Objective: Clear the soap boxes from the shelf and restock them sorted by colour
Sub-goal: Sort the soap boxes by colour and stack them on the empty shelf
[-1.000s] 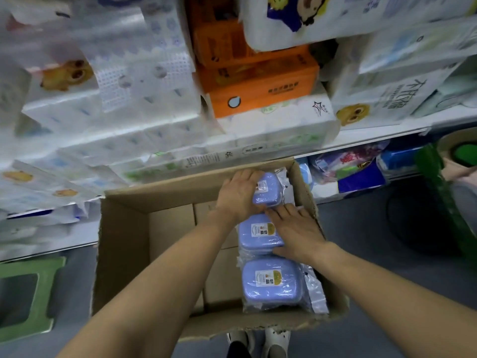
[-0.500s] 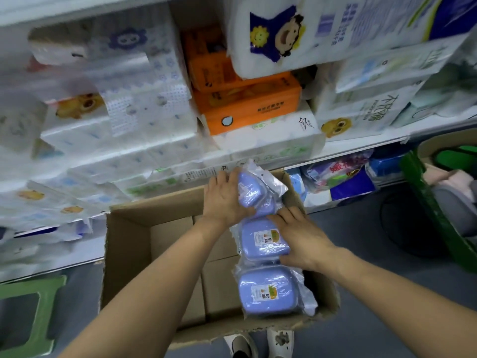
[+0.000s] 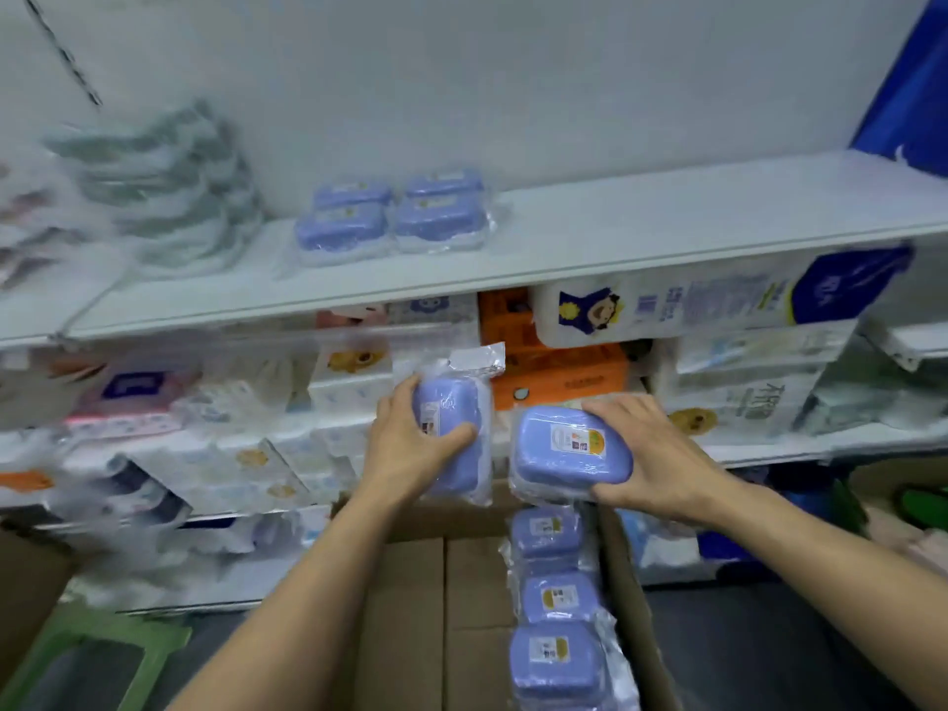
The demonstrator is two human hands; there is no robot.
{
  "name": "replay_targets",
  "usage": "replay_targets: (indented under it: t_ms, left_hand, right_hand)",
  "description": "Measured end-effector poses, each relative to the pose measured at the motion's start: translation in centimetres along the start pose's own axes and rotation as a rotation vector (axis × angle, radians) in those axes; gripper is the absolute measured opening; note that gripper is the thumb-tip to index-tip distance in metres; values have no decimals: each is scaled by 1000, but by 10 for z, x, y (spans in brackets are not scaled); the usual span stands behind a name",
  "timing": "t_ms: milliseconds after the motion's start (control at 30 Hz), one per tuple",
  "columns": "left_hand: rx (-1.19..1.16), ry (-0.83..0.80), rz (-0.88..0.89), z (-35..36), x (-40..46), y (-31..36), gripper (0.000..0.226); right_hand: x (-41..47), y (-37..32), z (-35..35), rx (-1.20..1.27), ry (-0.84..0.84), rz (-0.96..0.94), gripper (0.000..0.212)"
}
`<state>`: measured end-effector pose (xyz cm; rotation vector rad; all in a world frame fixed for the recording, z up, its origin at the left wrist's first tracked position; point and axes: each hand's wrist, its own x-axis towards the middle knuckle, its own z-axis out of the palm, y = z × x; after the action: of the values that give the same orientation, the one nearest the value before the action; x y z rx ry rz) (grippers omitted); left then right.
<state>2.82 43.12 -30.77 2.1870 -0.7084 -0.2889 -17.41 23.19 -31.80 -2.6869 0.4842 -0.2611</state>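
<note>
My left hand (image 3: 410, 443) grips a purple soap box (image 3: 451, 433) in a clear bag, held upright above the cardboard box (image 3: 410, 608). My right hand (image 3: 651, 454) grips another bagged purple soap box (image 3: 564, 449) beside it, label facing up. Three more purple soap boxes (image 3: 556, 597) lie in a row along the right side of the cardboard box. On the white upper shelf (image 3: 667, 223), several purple soap boxes (image 3: 390, 218) sit stacked in two piles, left of its middle.
Blurred grey-green packs (image 3: 174, 192) are piled on the upper shelf to the left. The shelf below holds tissue packs and orange boxes (image 3: 554, 366). A green stool (image 3: 92, 654) stands at the lower left. A second carton with green items (image 3: 913, 500) sits at the right.
Both hands have lifted a purple soap box each up out of the cardboard box. The view has tilted up, revealing the upper shelf with purple boxes on it.
</note>
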Motion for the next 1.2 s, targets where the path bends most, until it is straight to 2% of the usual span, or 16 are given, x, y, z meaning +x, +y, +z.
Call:
replay_targets:
  t_ms: [133,233,400,600,733,800,900,1000,1067,1200]
  left_hand:
    - [-41,135,48,-48,9,33,90]
    - [-109,218,70,-83,19,48,86]
    - [-283,246,34,-136,52,59,90]
    - [-437,255,36,-180,122,69,64]
    - [-486,229,25,-197,172,74,85]
    - [-500,217,32,-201,196,72,91]
    - [-524,185,16,-204,229,67,86]
    - [-590,164,-15,-207,257,63,69]
    - [-638,150,-47,-208,271,62,60]
    - [-702,131,-104,-207,286,61,58]
  right_hand:
    - [29,-21,-46,14,94,-56,90]
    - [56,-35,-77,38,151,-90,82]
    - [119,-64,-123,71,224,-149,77]
    - [236,-82,-164,12,266,-175,77]
    - [313,-82,-175,-84,222,-115,51]
    - [346,-76,-172,-128,160,-95,46]
    - [387,-67,-163,-125,97,-91,51]
    - [417,-60,-153,-126,10,-55,55]
    - [431,-55,-146,-120,-61,-25,53]
    - [439,-49,-137,-94,-104,11,47]
